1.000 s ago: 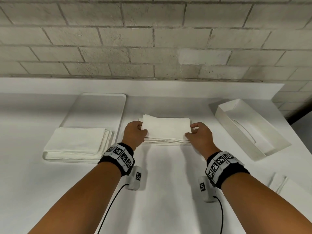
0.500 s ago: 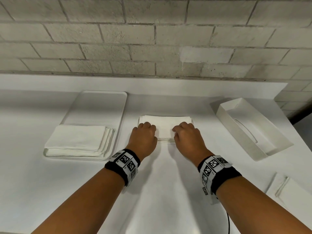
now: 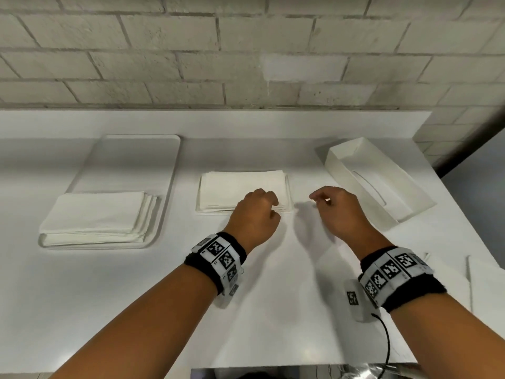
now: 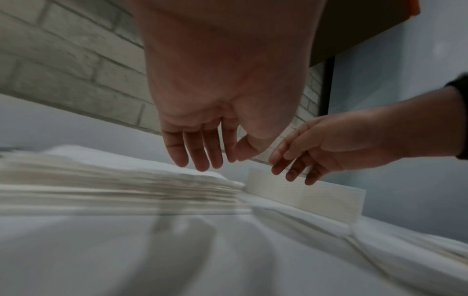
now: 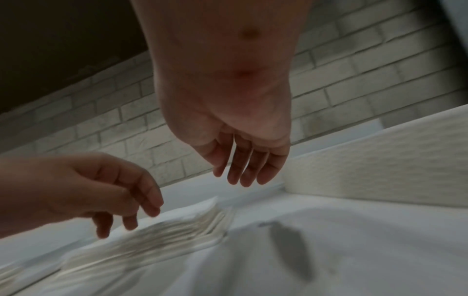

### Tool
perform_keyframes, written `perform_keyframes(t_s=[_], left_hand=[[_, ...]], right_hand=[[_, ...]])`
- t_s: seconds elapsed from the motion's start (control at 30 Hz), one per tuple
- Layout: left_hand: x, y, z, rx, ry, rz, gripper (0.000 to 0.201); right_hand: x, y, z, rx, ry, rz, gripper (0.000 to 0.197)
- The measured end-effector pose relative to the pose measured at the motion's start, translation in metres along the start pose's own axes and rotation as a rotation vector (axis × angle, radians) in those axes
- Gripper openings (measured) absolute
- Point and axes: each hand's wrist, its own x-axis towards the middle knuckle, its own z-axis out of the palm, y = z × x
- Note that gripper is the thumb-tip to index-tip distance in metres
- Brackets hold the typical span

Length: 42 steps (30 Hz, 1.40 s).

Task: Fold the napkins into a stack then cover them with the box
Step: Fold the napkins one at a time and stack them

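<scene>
With both hands empty and loose-fingered, our right hand (image 3: 337,212) is nearer the box (image 3: 379,179), whose long axis runs diagonally just right of the napkin stack (image 3: 243,191).

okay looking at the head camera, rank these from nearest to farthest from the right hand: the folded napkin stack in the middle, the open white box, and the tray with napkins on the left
From the right hand:
1. Folded napkin stack, just to its left; the open white box, just to its right, is too close to call against it.
2. Tray with napkins, far left, beyond the left hand.
</scene>
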Motion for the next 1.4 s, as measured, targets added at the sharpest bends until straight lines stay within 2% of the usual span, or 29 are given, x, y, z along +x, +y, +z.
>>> perform_keyframes(t_s=[0.17,0.3,0.47,0.63,0.73,0.83,1.03,1.13,1.4], left_hand=[[0.001,0.048,0.039,-0.144,-0.224,-0.014,0.029],[-0.004,0.085,0.069,-0.127,-0.344,-0.020,0.041],[-0.007,0.120,0.097,0.023,-0.376,-0.041,0.059],[-0.007,0.136,0.117,0.160,-0.360,-0.172,0.073],[-0.007,0.139,0.122,0.136,-0.350,-0.254,0.070],[-0.007,0.142,0.120,0.121,-0.391,-0.294,0.058],[-0.009,0.140,0.116,-0.014,-0.416,-0.287,0.042],[-0.010,0.141,0.107,-0.131,-0.405,-0.228,0.014],[-0.014,0.133,0.090,-0.360,-0.424,-0.143,0.035]], right_hand=[[-0.030,0.051,-0.036,0.011,0.025,0.132,0.020],[-0.055,0.084,-0.049,-0.064,-0.041,0.184,0.020],[-0.082,0.099,-0.055,-0.127,-0.108,0.238,0.029],[-0.099,0.107,-0.050,-0.173,-0.173,0.232,0.033],[-0.103,0.112,-0.045,-0.182,-0.156,0.228,0.034],[-0.106,0.115,-0.042,-0.214,-0.166,0.233,0.035],[-0.110,0.118,-0.039,-0.216,-0.154,0.208,0.034],[-0.110,0.116,-0.038,-0.216,-0.152,0.201,0.033],[-0.112,0.105,-0.031,-0.261,-0.143,0.163,0.041]])
